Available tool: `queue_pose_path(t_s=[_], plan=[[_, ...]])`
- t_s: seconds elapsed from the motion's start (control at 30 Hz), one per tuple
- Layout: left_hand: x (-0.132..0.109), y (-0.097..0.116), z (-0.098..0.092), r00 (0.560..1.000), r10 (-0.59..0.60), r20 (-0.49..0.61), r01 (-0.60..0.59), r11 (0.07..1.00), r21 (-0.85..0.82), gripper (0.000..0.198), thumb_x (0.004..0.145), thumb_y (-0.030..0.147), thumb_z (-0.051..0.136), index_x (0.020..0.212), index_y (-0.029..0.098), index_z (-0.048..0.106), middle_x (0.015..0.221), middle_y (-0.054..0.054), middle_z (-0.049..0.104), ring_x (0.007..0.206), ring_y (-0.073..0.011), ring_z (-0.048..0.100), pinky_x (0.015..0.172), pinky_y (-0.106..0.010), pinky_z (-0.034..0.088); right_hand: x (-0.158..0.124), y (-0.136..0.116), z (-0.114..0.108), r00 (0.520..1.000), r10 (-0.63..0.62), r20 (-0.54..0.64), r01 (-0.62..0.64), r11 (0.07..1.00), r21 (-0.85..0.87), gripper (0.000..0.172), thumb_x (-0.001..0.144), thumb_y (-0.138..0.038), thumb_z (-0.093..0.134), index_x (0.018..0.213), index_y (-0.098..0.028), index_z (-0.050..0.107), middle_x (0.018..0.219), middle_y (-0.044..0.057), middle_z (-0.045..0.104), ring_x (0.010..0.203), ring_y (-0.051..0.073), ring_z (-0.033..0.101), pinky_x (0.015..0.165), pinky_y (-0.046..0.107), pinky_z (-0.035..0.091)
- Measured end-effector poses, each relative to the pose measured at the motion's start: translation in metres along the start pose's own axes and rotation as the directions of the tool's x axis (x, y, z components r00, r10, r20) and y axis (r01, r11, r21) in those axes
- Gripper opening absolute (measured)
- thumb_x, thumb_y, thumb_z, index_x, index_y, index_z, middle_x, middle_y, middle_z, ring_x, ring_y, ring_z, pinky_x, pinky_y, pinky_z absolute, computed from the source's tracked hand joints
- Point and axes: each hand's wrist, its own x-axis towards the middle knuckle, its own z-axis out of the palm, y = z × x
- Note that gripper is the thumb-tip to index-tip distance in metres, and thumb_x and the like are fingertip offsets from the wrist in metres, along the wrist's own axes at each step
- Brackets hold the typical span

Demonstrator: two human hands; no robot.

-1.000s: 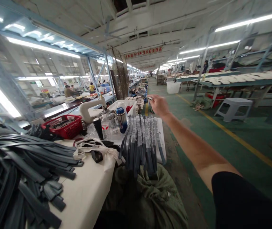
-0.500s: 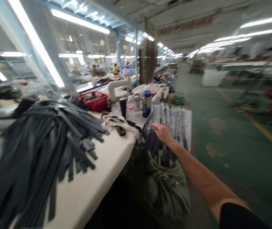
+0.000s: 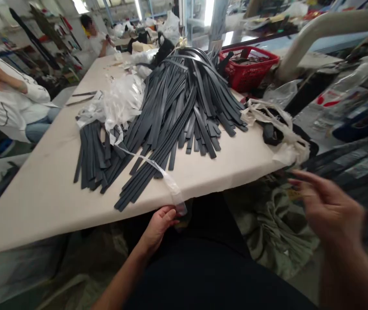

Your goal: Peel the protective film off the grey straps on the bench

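A big heap of dark grey strips (image 3: pixel 177 94) lies on the cream table (image 3: pixel 42 193), with a smaller flat batch of strips (image 3: pixel 93 155) to its left. A clear tape strip (image 3: pixel 164 176) trails from the heap over the table's near edge. My left hand (image 3: pixel 158 226) sits below that edge, fingers curled, thumb at the tape's end. My right hand (image 3: pixel 326 209) hovers off the table's right corner, fingers spread, blurred, holding nothing. A dark strip bundle (image 3: pixel 348 159) lies beyond it.
A red basket (image 3: pixel 247 64) stands behind the heap, next to a white machine arm (image 3: pixel 316 30). Crumpled clear plastic (image 3: pixel 122 99) and a white cloth bag (image 3: pixel 277 129) lie on the table. A green sack (image 3: pixel 274 224) sits below. Two people (image 3: pixel 6 99) sit at the left.
The view swung left and down from the aisle to the table. My right hand left the far strip bundle and drew back near me. My left hand came into view.
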Motion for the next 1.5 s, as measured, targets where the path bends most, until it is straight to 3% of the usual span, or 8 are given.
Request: queue_pose_path(t_s=[0.17,0.37,0.43,0.73,0.9,1.0,1.3,1.5], plan=[[0.005,0.005,0.018,0.999,-0.050,0.009,0.049,0.996,0.076,0.043,0.074,0.048,0.076,0.100,0.013,0.076,0.101,-0.016,0.077,0.085,-0.0207,0.070,0.076,-0.027,0.050,-0.021,-0.061,0.095,0.918,-0.168,0.359,0.071,0.960,0.269,0.026,0.093,-0.035,0.051,0.103,-0.021,0.071,0.104,0.006,0.074,0.095,0.022,0.069,0.087,0.034,0.054],[-0.008,0.017,0.029,0.991,0.006,0.137,-0.022,0.993,0.112,0.031,0.081,0.042,0.071,0.093,0.014,0.077,0.095,-0.012,0.077,0.082,-0.0189,0.069,0.082,-0.030,0.051,-0.014,-0.106,0.135,0.579,-0.256,0.774,-0.287,0.825,0.487,0.041,0.095,-0.047,0.044,0.095,-0.015,0.069,0.092,0.006,0.073,0.082,0.019,0.067,0.076,0.028,0.052],[-0.012,0.018,0.030,0.988,-0.007,0.153,-0.007,0.996,0.090,0.030,0.081,0.042,0.071,0.092,0.014,0.077,0.095,-0.012,0.077,0.081,-0.0189,0.069,0.082,-0.031,0.052,-0.006,-0.118,0.146,0.532,-0.287,0.797,-0.312,0.808,0.499,0.044,0.094,-0.051,0.044,0.079,-0.015,0.064,0.072,0.002,0.066,0.064,0.015,0.060,0.061,0.024,0.048],[-0.006,0.019,0.019,0.997,0.065,0.031,-0.067,0.996,0.058,0.026,0.074,0.039,0.079,0.077,0.013,0.076,0.074,-0.005,0.072,0.070,-0.0134,0.061,0.073,-0.025,0.047,0.024,-0.156,0.161,0.600,-0.326,0.731,-0.003,0.913,0.409,0.016,0.085,-0.023,0.065,0.072,-0.016,0.069,0.062,-0.004,0.061,0.060,0.010,0.055,0.057,0.020,0.039],[0.001,0.016,0.015,0.997,0.070,-0.032,-0.071,0.996,-0.048,0.031,0.064,0.041,0.086,0.073,0.014,0.075,0.070,-0.003,0.070,0.066,-0.0109,0.060,0.068,-0.021,0.049,0.081,-0.128,0.158,0.878,-0.128,0.460,0.090,0.990,0.104,0.018,0.096,-0.029,0.057,0.105,-0.019,0.070,0.108,0.008,0.069,0.098,0.021,0.062,0.089,0.032,0.043],[0.004,0.018,0.017,0.999,0.026,-0.041,-0.034,0.977,-0.208,0.036,0.058,0.042,0.090,0.074,0.013,0.074,0.074,-0.003,0.072,0.068,-0.0119,0.065,0.069,-0.022,0.053,0.114,-0.103,0.160,0.952,-0.015,0.306,0.035,0.998,-0.060,0.025,0.093,-0.025,0.063,0.116,-0.015,0.064,0.121,0.013,0.063,0.116,0.029,0.055,0.101,0.045,0.040],[0.009,0.027,0.030,0.989,-0.070,-0.128,0.015,0.922,-0.386,0.046,0.046,0.043,0.094,0.077,0.017,0.073,0.055,0.002,0.067,0.053,-0.0126,0.065,0.050,-0.020,0.052,0.136,-0.085,0.149,0.941,0.001,0.337,-0.063,0.983,0.174,0.021,0.096,-0.028,0.054,0.105,-0.011,0.063,0.079,-0.001,0.064,0.069,0.014,0.062,0.064,0.026,0.050],[0.023,0.041,0.045,1.000,-0.014,-0.007,0.010,0.923,-0.385,0.032,0.058,0.035,0.092,0.076,0.016,0.073,0.083,-0.006,0.077,0.078,-0.0181,0.073,0.067,-0.024,0.057,0.080,-0.101,0.125,0.870,-0.109,0.482,-0.112,0.906,0.408,0.009,0.082,-0.022,0.055,0.081,-0.014,0.060,0.064,-0.003,0.058,0.056,0.011,0.052,0.053,0.021,0.041]])
